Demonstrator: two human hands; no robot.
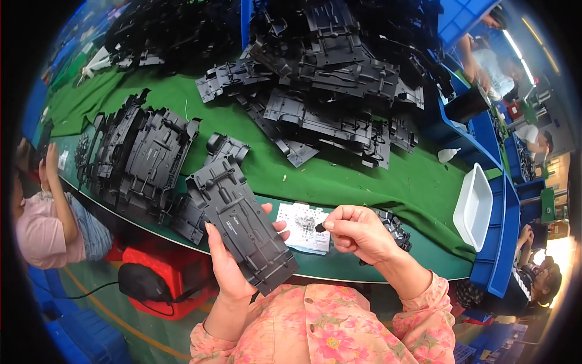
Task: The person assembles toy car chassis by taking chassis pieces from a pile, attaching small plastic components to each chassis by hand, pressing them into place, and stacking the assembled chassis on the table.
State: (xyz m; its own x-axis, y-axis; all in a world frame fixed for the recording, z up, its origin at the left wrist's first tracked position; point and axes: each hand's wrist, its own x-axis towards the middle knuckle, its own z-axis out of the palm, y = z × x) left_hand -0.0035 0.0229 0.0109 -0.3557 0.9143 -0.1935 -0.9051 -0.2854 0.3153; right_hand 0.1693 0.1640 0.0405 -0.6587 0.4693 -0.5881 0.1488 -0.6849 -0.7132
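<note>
My left hand [228, 267] grips a black moulded plastic chassis plate [241, 221] by its lower part, tilted, with ribs and wheel-arch shapes at its upper end. Between the thumb and forefinger of my right hand [357, 233] is a small black part [320, 227], too small to make out its kind. Under that hand lies a white printed sheet [298, 221] with tiny dark pieces [306, 222] scattered on it. A cluster of small black parts [394, 230] sits just right of my right hand, partly hidden by it.
A row of similar chassis plates [148, 151] stands at the left of the green cloth [388, 182]; a large heap [339, 115] rises at the back. On the right are a white tray [473, 206], a small white bottle [447, 155] and blue bins [494, 233]. Co-workers sit left [51, 224] and right.
</note>
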